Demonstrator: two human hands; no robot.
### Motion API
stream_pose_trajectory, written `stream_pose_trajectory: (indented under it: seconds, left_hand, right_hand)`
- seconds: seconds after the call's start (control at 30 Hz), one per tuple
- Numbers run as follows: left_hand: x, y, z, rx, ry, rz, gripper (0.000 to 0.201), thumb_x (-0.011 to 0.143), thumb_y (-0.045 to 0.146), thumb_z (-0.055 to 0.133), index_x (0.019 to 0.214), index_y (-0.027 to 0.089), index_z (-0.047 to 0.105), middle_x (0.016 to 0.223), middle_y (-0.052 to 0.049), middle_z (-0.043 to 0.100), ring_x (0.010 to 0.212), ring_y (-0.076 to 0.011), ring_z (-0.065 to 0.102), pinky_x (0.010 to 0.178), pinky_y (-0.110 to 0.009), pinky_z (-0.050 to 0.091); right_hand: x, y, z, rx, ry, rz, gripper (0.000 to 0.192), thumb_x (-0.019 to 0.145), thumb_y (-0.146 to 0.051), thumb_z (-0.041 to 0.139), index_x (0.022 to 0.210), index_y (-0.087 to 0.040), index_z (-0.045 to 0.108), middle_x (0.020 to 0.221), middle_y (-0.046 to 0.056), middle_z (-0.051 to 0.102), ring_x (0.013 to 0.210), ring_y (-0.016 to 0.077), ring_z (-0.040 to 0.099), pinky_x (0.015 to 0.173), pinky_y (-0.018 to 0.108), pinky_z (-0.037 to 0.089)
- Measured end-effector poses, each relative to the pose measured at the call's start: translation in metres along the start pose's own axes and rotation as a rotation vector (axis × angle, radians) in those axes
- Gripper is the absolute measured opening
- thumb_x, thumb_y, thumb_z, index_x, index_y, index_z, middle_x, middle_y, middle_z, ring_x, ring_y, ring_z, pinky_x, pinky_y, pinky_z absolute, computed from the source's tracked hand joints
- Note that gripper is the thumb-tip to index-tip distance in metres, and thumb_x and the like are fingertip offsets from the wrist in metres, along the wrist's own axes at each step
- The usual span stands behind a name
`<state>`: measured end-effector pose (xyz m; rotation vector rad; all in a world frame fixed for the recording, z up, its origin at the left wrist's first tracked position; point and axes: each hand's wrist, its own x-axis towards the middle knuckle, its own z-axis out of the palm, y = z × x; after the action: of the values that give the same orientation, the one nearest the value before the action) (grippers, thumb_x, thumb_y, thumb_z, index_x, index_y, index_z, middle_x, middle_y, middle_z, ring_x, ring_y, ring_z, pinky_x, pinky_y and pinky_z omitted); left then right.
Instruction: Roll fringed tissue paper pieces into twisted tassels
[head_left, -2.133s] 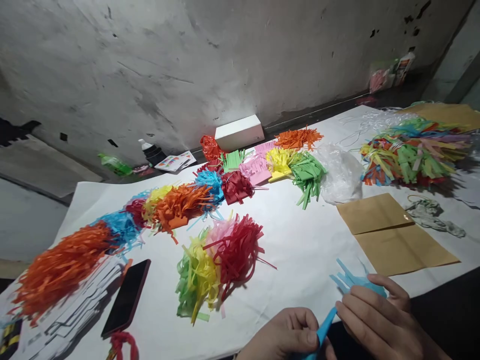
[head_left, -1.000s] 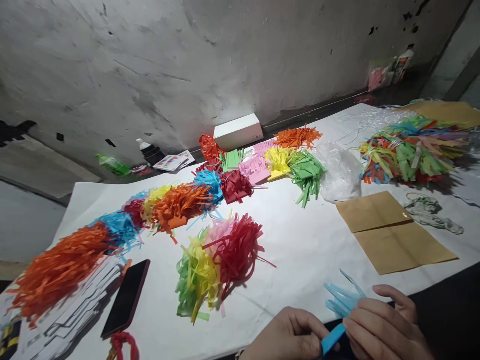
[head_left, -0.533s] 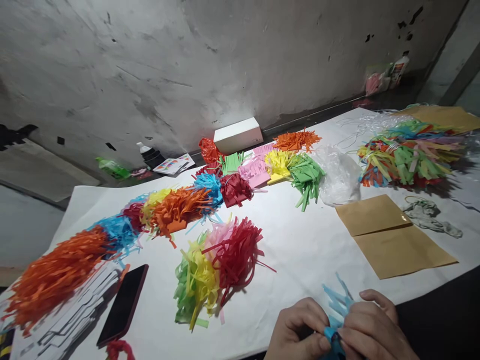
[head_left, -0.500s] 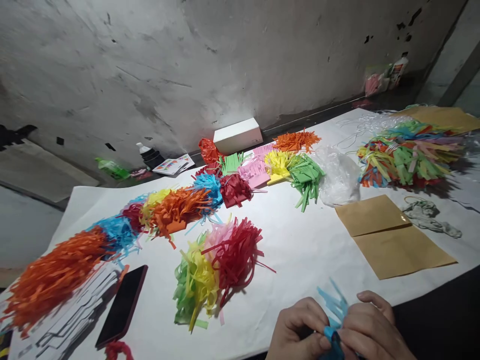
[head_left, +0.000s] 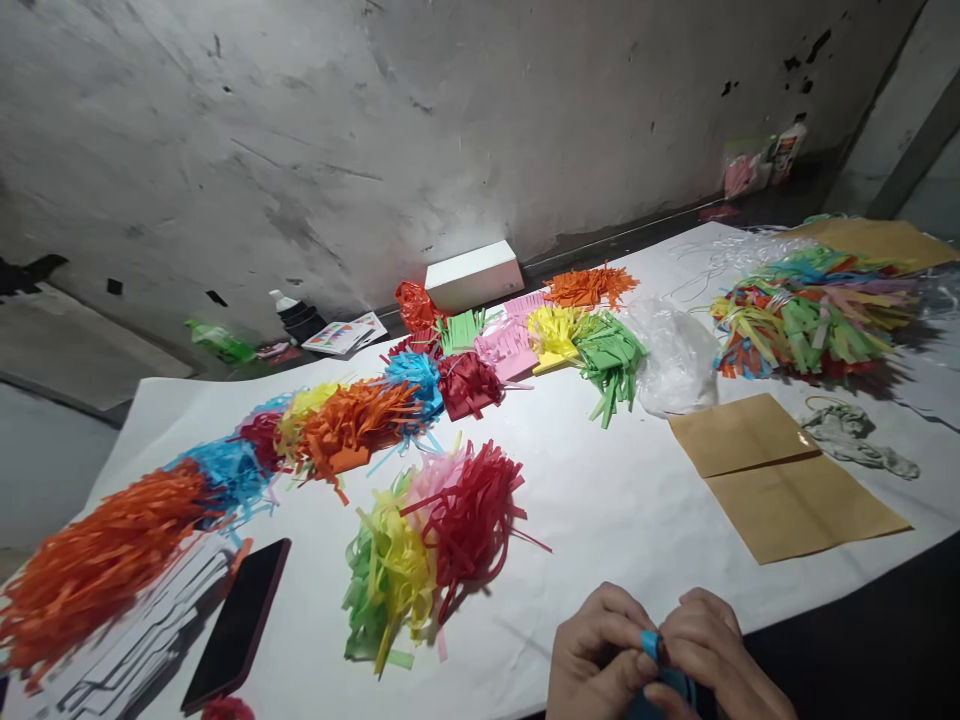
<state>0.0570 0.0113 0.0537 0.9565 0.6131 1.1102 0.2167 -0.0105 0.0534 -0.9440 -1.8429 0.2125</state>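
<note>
At the table's front edge, low in the head view, my left hand [head_left: 604,650] pinches a blue paper tassel [head_left: 649,645] between thumb and fingers. My right hand [head_left: 716,650] closes on the same blue paper from the other side, with the fingertips of both hands almost meeting. A small rolled blue end stands up between them, while the rest of the paper is mostly hidden behind the fingers and below. Nearest to the hands, to the left, lies a loose bunch of fringed paper in green, yellow [head_left: 409,560], pink and red [head_left: 476,515].
A black phone [head_left: 238,620] lies at left by cut white paper [head_left: 142,635] and orange fringe [head_left: 112,560]. Fringed bundles run along the back beside a white box [head_left: 474,277]. At right are a brown envelope [head_left: 795,490], a clear plastic bag [head_left: 671,360] and multicoloured tassels [head_left: 810,310].
The blue strips that stuck up between my hands have dropped out of sight. Both hands have shifted slightly, the right one leftward, and the small blue roll now sits higher at the fingertips.
</note>
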Motion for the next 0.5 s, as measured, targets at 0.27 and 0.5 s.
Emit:
stream_pose_trajectory:
  seconds: [0.27,0.5]
  left_hand:
    - [0.000,0.020,-0.010,0.126,-0.004,0.061,0.026,0.080,0.039,0.084,0.102,0.029,0.080,0.096,-0.006,0.075,0.086,-0.0161,0.063,0.079,-0.026,0.046]
    - [0.005,0.033,-0.011,0.377,-0.069,0.138,0.012,0.089,0.033,0.075,0.088,0.021,0.078,0.083,-0.006,0.070,0.079,-0.0165,0.063,0.074,-0.028,0.047]
  right_hand:
    - [0.020,-0.003,-0.007,-0.013,0.055,-0.018,0.016,0.090,-0.005,0.057,0.089,-0.020,0.056,0.075,-0.003,0.065,0.067,0.0102,0.065,0.102,0.029,0.040]
    - [0.016,-0.002,-0.004,-0.056,-0.032,-0.047,0.019,0.086,-0.003,0.056,0.090,-0.022,0.054,0.075,-0.003,0.064,0.069,0.0110,0.066,0.099,0.031,0.042]
